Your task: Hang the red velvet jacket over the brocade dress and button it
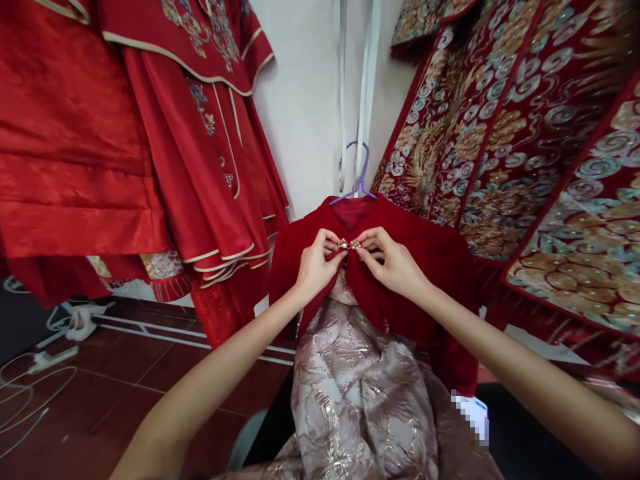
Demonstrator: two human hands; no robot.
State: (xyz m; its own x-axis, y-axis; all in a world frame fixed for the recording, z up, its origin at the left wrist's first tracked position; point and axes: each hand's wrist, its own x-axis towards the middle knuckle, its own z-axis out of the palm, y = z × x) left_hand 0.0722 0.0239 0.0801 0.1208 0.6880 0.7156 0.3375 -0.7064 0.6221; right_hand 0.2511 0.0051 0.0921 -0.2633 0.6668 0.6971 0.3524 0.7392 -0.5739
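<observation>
In front of me a dark red jacket [425, 247] hangs on a purple hanger [362, 175]. My left hand [320, 263] pinches one side of a small gold clasp [349, 245] at the jacket's neck opening. My right hand [387, 263] pinches the other side, its fingers close to those of the left. Whether the two halves of the clasp are joined, I cannot tell. Below the hands the front edges spread apart, and a shiny silvery-pink brocade garment [350, 387] shows between them and runs down toward me.
Red garments [200, 153] with cream trim hang on the left. Heavily embroidered red garments [500, 147] hang on the right. A white metal rack pole [367, 80] stands behind the hanger. White cables [35, 393] and a power strip [53, 359] lie on the tiled floor [115, 393] at left.
</observation>
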